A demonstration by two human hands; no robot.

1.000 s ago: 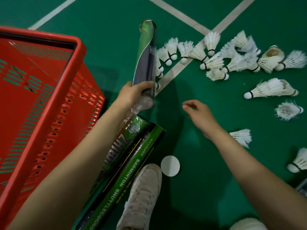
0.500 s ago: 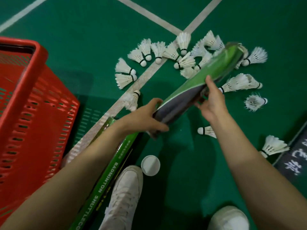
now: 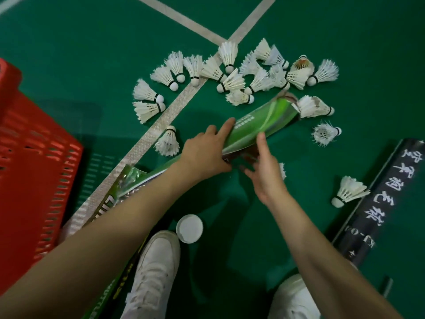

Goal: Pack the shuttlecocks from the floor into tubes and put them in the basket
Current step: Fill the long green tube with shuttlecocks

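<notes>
A green shuttlecock tube (image 3: 259, 124) lies tilted low over the floor, its open far end beside a stack of shuttlecocks (image 3: 315, 107). My left hand (image 3: 207, 153) holds the tube's near end, index finger stretched along its side. My right hand (image 3: 262, 166) grips the same end from the right, thumb on top. Several white shuttlecocks (image 3: 230, 74) are scattered on the green court floor beyond the tube. More lie at the left (image 3: 147, 102) and right (image 3: 348, 191). The red basket (image 3: 34, 157) stands at the left.
Other green tubes (image 3: 119, 192) lie on the floor under my left forearm. A white tube cap (image 3: 189, 228) sits by my white shoe (image 3: 154, 272). A black tube with white characters (image 3: 377, 201) lies at the right. White court lines (image 3: 161, 125) cross the floor.
The tube has dropped lower, its far end now beside the stacked shuttlecocks. My right hand has slid from the tube's middle down to its near end, next to my left hand.
</notes>
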